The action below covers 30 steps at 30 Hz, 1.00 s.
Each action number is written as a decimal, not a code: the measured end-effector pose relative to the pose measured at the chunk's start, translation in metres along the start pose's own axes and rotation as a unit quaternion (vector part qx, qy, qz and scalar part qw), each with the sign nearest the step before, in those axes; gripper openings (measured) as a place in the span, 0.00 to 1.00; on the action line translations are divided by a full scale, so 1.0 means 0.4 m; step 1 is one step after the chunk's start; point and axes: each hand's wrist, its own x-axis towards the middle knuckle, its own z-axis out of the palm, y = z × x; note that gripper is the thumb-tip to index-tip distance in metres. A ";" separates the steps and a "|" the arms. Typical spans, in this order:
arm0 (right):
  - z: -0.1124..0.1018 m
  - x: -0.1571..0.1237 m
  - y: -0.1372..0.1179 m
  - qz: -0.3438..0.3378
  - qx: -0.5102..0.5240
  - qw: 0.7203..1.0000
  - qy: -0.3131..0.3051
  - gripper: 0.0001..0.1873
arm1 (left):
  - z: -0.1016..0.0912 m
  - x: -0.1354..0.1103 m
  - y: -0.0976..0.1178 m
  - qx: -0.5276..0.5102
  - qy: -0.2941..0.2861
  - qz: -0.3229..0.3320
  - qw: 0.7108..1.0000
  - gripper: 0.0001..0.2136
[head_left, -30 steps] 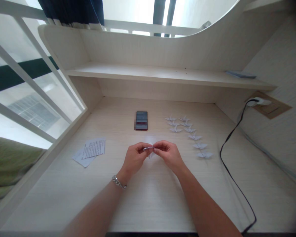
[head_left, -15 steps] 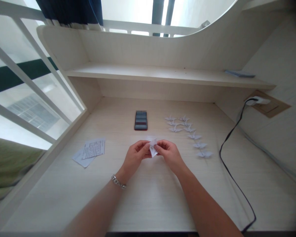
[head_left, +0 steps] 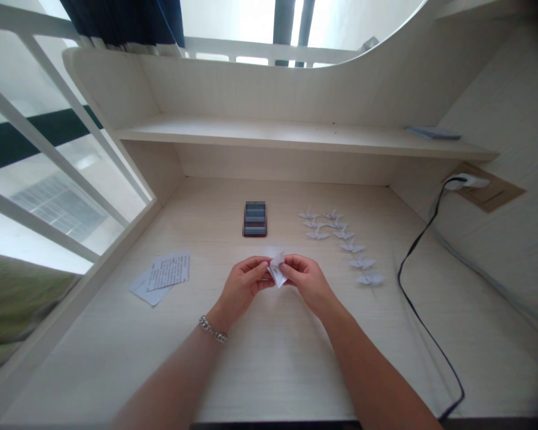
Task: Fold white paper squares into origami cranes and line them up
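Observation:
A small folded white paper (head_left: 277,270) is held just above the desk, pinched from both sides. My left hand (head_left: 250,279) grips its left edge between thumb and fingers, and a chain bracelet (head_left: 212,329) circles that wrist. On the other side my right hand (head_left: 303,276) is closed on the paper's right edge. Beyond my hands lies a dark phone-like rectangle (head_left: 255,219) with a blurred-out face. Several folded paper cranes (head_left: 352,246) stand in loose rows to the right. The fingertips behind the paper are partly hidden.
Two sheets of paper (head_left: 169,272), the upper one printed, overlap on the desk's left. A black cable (head_left: 401,269) runs down the right side from a plug (head_left: 466,181) in the wall socket. Above the desk's back spans a shelf (head_left: 269,129) with a flat item (head_left: 434,132) on it.
The folded paper has turned slightly and spread a little wider between my fingers. Both hands keep their pinch. The whole view has shifted very slightly.

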 end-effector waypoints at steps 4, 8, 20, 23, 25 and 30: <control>0.000 0.004 0.003 -0.011 -0.009 1.000 0.007 0.10 | -0.007 0.003 -0.008 0.035 0.010 -0.006 0.999 0.08; -0.002 0.011 0.016 -0.034 -0.070 0.997 0.015 0.09 | -0.017 0.010 -0.022 0.074 0.029 -0.011 0.997 0.07; 0.006 0.000 0.018 -0.081 -0.233 0.968 0.032 0.08 | -0.015 0.019 -0.030 0.098 0.046 -0.005 0.994 0.08; 0.008 -0.005 0.013 -0.096 -0.281 0.953 0.049 0.07 | -0.018 0.023 -0.034 0.084 0.053 -0.005 0.995 0.09; 0.011 -0.009 0.008 -0.105 -0.308 0.944 0.057 0.07 | -0.023 0.024 -0.038 0.080 0.050 -0.003 0.996 0.10; 0.021 -0.015 0.002 -0.120 -0.341 0.929 0.085 0.09 | -0.034 0.027 -0.048 0.104 0.039 0.006 0.994 0.12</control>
